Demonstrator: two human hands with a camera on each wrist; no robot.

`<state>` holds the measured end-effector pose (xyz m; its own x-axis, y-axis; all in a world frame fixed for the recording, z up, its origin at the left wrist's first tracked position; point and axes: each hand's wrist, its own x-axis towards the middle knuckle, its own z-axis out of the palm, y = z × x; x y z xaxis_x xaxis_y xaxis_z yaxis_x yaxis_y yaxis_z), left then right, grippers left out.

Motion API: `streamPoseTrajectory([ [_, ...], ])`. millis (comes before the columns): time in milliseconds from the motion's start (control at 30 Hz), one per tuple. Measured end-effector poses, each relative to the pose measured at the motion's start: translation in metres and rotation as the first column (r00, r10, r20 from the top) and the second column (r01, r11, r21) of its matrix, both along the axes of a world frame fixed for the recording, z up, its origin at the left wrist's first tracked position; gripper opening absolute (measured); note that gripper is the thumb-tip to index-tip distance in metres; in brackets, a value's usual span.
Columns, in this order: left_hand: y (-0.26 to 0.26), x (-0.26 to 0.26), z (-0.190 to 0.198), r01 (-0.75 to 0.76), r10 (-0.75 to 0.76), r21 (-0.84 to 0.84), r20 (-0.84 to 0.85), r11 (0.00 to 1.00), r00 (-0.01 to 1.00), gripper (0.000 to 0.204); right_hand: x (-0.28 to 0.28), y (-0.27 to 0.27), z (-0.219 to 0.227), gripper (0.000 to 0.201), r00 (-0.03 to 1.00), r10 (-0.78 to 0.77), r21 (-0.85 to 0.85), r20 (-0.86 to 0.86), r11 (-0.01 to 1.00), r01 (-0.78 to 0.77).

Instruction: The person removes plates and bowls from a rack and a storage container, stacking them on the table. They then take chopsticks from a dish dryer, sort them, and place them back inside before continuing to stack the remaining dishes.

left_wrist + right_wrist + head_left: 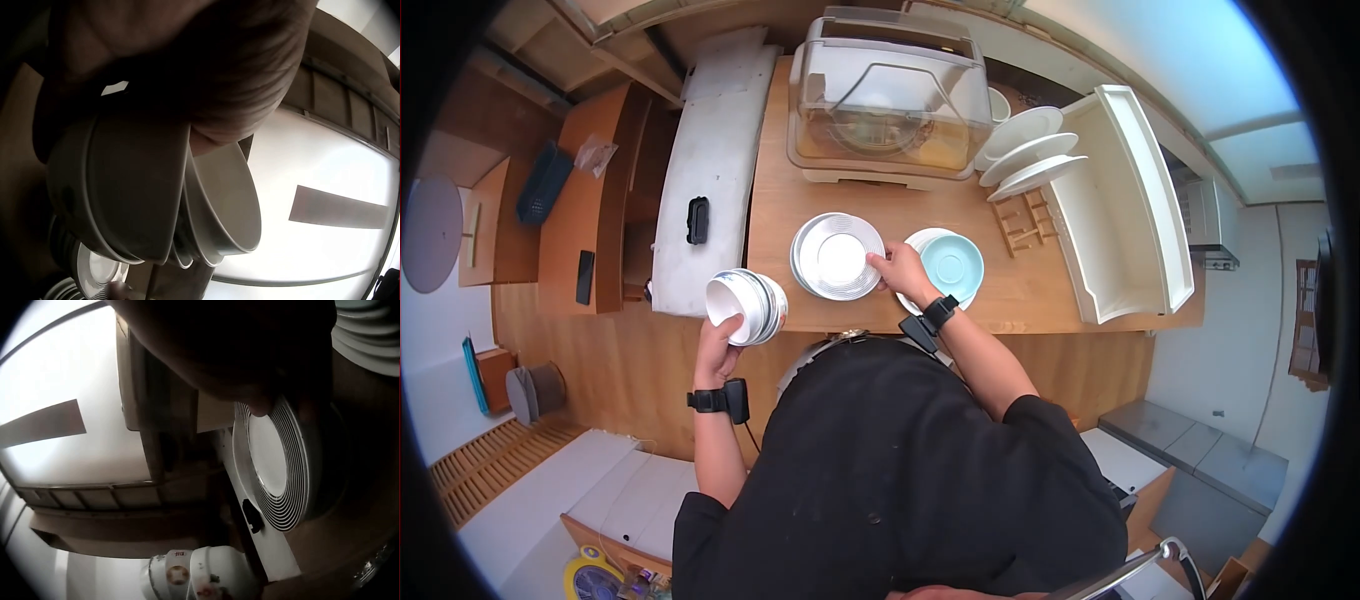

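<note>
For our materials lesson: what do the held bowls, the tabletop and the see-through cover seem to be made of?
Bowls: probably glazed ceramic, smooth white with printed motifs.
Tabletop: wood or laminate, smooth-looking, evenly brown.
Cover: likely clear, glossy plastic; contents show through.

wood floor [640, 350] | pale walls [1245, 300] | bright frosted window [1180, 70]

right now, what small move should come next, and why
Probably level the nested white round bowls: they sit tipped, with gaps between rims, in the left hand alone, while the right hand grips the stacked white ringed plates.
</note>
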<state>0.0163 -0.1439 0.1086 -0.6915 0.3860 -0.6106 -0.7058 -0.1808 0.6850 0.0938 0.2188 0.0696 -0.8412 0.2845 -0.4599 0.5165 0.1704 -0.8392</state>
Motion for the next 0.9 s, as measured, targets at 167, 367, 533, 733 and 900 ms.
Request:
streamPoseTrajectory([
  [167,-0.018,-0.006,-0.005,0.0,0.0,-0.003,0.013,1.0,1.0,0.057,-0.014,-0.01,0.021,0.037,0.99,0.07,0.219,0.119,0.971,-0.095],
  [367,-0.018,-0.016,-0.006,0.002,-0.002,0.016,0.021,1.0,1.0,0.056,-0.012,-0.025,-0.013,0.038,0.992,0.108,0.488,-0.061,0.87,-0.065],
  [533,-0.013,-0.024,-0.007,0.024,-0.024,0.014,0.031,1.0,0.999,0.058,0.0,-0.022,-0.005,0.038,0.995,0.075,0.504,-0.07,0.863,-0.03],
  [733,0.002,-0.027,-0.011,0.075,-0.074,0.017,-0.005,0.997,0.997,0.061,0.087,0.024,-0.008,0.039,0.957,-0.283,0.516,-0.069,0.811,0.277],
  [900,0.012,-0.031,-0.01,0.113,-0.113,0.008,0.006,0.994,0.994,0.061,0.154,0.068,-0.04,0.045,0.875,-0.483,0.703,-0.044,0.607,0.37],
])
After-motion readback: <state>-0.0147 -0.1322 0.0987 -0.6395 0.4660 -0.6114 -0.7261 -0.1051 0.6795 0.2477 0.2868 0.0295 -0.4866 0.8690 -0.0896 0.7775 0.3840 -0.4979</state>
